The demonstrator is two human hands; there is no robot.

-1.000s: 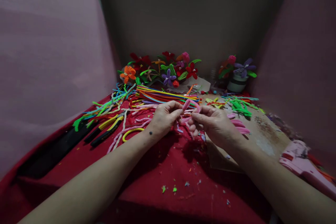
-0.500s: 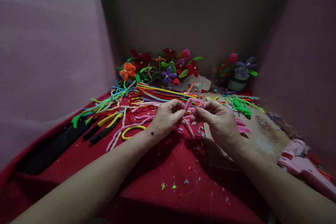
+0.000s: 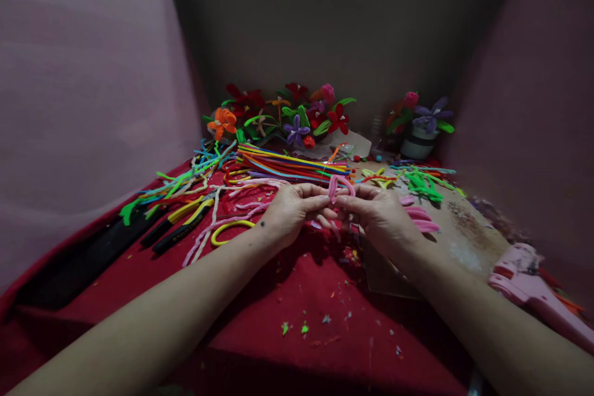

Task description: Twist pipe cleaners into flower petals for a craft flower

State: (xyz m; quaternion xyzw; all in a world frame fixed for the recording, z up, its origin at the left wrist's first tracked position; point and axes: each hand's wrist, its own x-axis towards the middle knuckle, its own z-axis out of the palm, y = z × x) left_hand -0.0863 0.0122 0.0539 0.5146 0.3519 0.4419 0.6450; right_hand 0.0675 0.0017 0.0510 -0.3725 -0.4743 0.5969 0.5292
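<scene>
Both of my hands meet over the middle of the red cloth (image 3: 288, 297). My left hand (image 3: 290, 211) pinches one side of a small pink pipe-cleaner loop (image 3: 338, 184), and my right hand (image 3: 378, 213) pinches the other side. The loop arches up between my thumbs and forefingers. Loose pink pipe-cleaner ends hang below my fingers. Folded pink petal pieces (image 3: 420, 218) lie just right of my right hand on a brown board (image 3: 464, 241).
A bundle of straight coloured pipe cleaners (image 3: 292, 164) lies behind my hands. Finished pipe-cleaner flowers (image 3: 288, 117) stand along the back wall, with a potted one (image 3: 420, 127) at right. Yellow-handled pliers (image 3: 183, 223) lie left, a pink glue gun (image 3: 529, 278) far right. Green pieces (image 3: 422, 185) and scraps litter the cloth.
My hands have drawn closer together, and the pink loop between them has become tighter and narrower. The view has shifted slightly.
</scene>
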